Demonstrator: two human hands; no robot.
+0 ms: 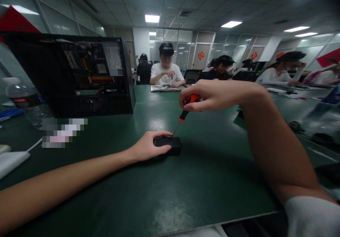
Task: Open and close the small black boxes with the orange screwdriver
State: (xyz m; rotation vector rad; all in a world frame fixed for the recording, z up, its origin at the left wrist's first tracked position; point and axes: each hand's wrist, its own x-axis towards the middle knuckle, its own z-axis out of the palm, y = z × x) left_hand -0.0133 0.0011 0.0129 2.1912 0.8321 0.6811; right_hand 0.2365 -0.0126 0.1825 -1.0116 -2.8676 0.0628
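My right hand (209,94) grips a screwdriver (183,115) by its red and black handle. The thin shaft slants down to the left, and its tip meets the top of a small black box (174,145) near the far edge. Around the box's left end my left hand (150,145) is closed, thumb on the near side and fingers on the far side, holding it on the green table (127,194). What the tip touches is too small to make out.
An open computer case (127,77) stands at the left rear. Beside it are a plastic bottle (23,99) and a white object with a cable (13,161). Across the table a person in a white shirt (170,70) works at a board; several others sit at the right.
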